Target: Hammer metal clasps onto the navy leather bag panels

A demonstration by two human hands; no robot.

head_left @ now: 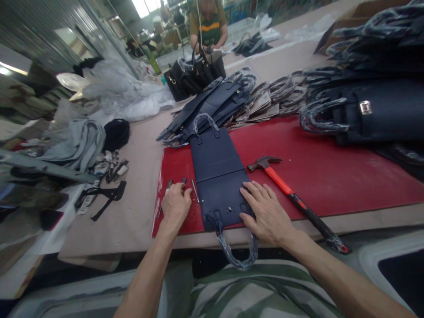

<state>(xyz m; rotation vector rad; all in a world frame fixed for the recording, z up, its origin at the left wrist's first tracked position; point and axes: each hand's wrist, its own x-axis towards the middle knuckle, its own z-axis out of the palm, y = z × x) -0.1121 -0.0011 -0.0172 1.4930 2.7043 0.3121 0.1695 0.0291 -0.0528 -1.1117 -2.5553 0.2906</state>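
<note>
A flat dark navy bag panel [217, 174] lies lengthwise in front of me on a red mat. Its wrapped near handle [243, 260] hangs over the table edge. My right hand [265, 212] rests on the panel's right side near that handle, fingers spread. Left of the panel, my left hand [177, 203] has its fingers curled together over small metal tools; what they grip, if anything, is partly hidden. A thin metal rod [195, 191] lies between this hand and the panel. Small bits sit on the panel near its lower end.
A claw hammer [281, 181] with a red and black handle lies on the red mat [321, 163], right of the panel. Navy bag pieces [212, 104] are piled behind; finished-looking bags [391, 110] stack at right. Plastic wrap and straps lie left. Another person [208, 26] works across the table.
</note>
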